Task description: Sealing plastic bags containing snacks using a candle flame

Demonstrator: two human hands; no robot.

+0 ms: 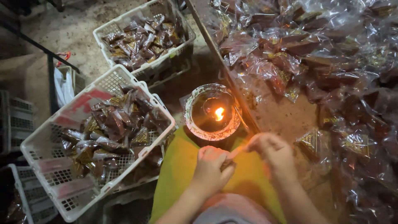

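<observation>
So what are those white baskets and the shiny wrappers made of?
The near white basket and the far one look like moulded plastic: matte, with a regular grid of holes. The wrappers on the pile look like thin clear plastic film, glossy and crinkled, catching glints from the flame. Some carry gold-coloured print.

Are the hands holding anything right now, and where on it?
Both hands, left and right, pinch one small clear-wrapped packet between them, apparently at its opposite ends. Motion blur hides the exact grip.
</observation>
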